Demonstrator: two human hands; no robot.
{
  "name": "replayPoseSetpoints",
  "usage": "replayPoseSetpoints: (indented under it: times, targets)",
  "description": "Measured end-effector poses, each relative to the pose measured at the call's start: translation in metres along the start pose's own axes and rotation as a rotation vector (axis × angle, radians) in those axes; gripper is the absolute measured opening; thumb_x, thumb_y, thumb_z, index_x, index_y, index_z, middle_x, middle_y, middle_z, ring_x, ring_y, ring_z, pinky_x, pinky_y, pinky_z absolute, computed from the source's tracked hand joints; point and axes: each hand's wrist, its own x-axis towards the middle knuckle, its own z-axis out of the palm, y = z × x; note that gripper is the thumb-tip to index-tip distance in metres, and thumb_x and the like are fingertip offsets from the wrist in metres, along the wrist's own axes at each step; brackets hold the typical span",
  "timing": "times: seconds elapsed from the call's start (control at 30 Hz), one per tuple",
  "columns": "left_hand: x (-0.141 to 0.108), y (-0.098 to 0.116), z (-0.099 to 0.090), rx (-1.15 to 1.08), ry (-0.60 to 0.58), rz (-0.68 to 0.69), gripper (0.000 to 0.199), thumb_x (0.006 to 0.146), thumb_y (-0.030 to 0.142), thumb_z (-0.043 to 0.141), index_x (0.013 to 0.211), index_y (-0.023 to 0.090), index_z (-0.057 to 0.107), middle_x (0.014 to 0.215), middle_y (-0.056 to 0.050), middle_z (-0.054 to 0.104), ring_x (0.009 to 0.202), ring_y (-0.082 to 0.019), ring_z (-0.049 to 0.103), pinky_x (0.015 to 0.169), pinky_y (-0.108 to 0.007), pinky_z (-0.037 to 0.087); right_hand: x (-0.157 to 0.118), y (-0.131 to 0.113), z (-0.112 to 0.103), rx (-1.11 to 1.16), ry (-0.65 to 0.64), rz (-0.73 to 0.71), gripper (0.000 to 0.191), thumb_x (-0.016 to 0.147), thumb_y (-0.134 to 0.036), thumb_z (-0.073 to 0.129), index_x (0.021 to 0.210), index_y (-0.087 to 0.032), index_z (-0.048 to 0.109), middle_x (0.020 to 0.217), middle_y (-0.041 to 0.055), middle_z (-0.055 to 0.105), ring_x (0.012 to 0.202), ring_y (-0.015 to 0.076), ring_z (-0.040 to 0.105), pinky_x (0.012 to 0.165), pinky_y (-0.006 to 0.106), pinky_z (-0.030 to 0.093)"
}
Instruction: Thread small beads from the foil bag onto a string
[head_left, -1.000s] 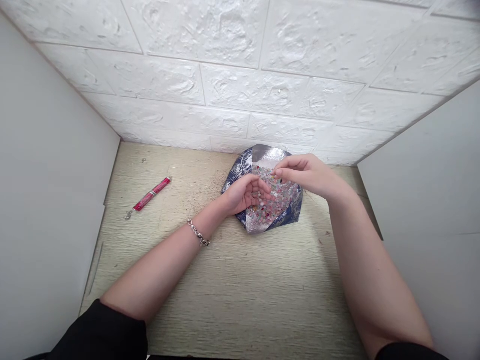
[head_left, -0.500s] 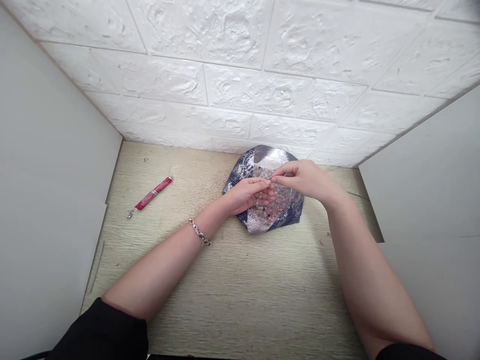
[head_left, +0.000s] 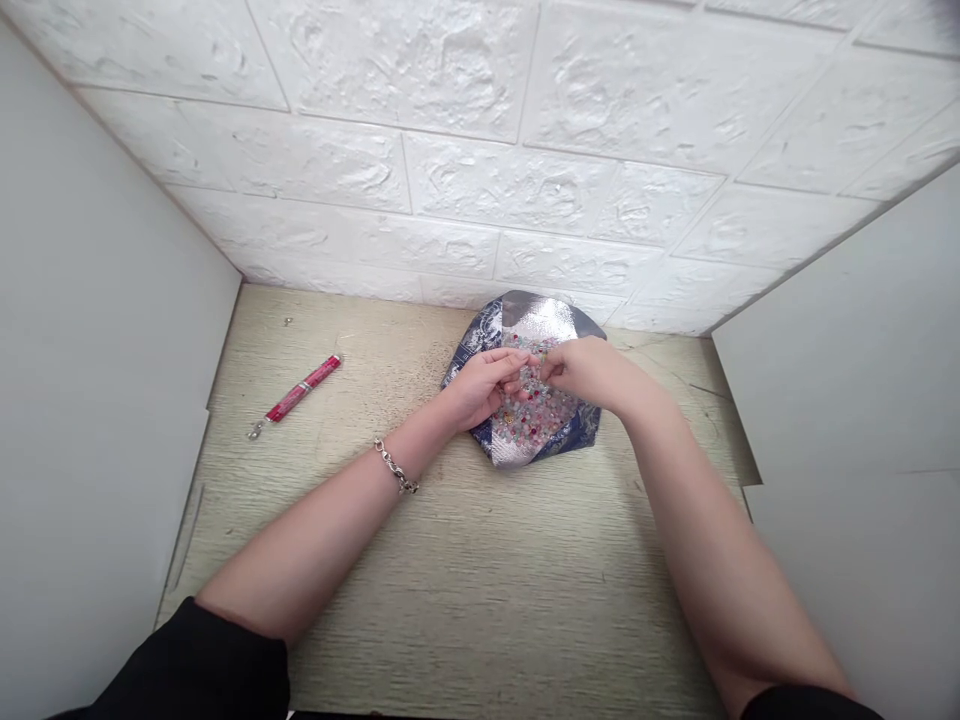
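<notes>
So the beads (head_left: 534, 428) are sitting loose on a floppy-looking blue-and-silver pouch (head_left: 538, 316) by the desk's (head_left: 450, 570) back edge, a touch right of middle, and the left hand (head_left: 484, 388) is half curled over them with thumb and fingers drawn close, while the right hand (head_left: 592, 372) is bunched into a near pinch just beside it. Honestly can't tell if either has hold of anything, way too tiny. My worry: a careless wrist pressing that soft left rim down would spill beads, and a loose pinch could easily drop one.
</notes>
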Motion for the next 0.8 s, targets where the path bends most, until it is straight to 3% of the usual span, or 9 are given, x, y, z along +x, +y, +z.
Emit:
replayPoseSetpoints:
  times: [0.17,0.6,0.8]
  targets:
    - [0.0,0.0,0.0,-0.011,0.0,-0.001,0.018,0.071,0.03,0.059,0.076,0.013,0.062,0.047,0.008,0.031,0.043,-0.002,0.032,0.054,-0.022,0.042,0.001,-0.004,0.003,-0.124,-0.016,0.004,0.021,0.069,-0.015,0.046,0.066,-0.021,0.066,0.069,0.0033,0.065,0.064,0.0147,0.053,0.057,0.026,0.028]
    - [0.0,0.001,0.001,-0.022,0.006,-0.013,0.016,0.071,0.028,0.058,0.075,0.013,0.063,0.049,0.007,0.032,0.044,-0.002,0.032,0.053,-0.022,0.042,0.002,-0.005,0.006,-0.155,-0.014,0.007,0.022,0.072,-0.017,0.044,0.068,-0.021,0.065,0.073,0.0046,0.065,0.073,0.0184,0.056,0.063,0.03,0.028]
    - [-0.001,0.001,0.001,0.035,0.002,-0.018,0.018,0.072,0.03,0.057,0.076,0.013,0.063,0.048,0.007,0.027,0.042,-0.002,0.028,0.051,-0.021,0.04,0.0,0.002,-0.003,0.102,0.035,0.017,0.022,0.079,-0.023,0.039,0.078,-0.018,0.06,0.079,0.0036,0.063,0.07,0.0148,0.052,0.06,0.025,0.032]
